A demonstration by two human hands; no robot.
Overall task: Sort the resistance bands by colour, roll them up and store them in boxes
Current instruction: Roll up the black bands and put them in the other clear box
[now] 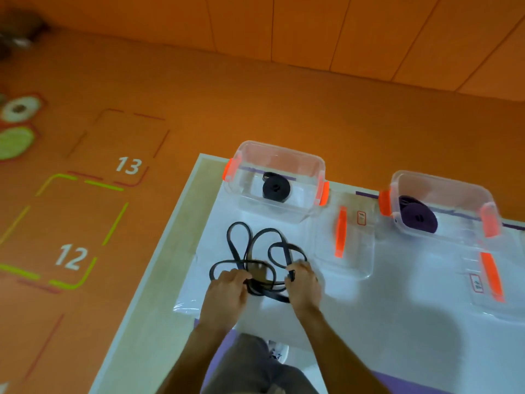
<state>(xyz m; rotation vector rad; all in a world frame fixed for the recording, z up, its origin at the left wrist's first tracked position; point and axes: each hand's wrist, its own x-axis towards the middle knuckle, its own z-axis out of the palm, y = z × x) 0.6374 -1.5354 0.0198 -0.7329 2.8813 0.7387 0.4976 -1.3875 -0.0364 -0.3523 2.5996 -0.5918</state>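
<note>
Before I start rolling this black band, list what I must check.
1. Grip: ok. The left hand and right hand both hold the loose black band.
2. Band untangled: not ok. It lies in crossed loops.
3. Target box open: ok. The left box is lidless and holds a black roll.
4. Colours kept apart: ok. The purple roll sits in the right box.
5. Band lying flat, untwisted: cannot tell.

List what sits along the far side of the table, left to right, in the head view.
First the left box with the rolled black band → flat lid → right box with the rolled purple band.
</note>
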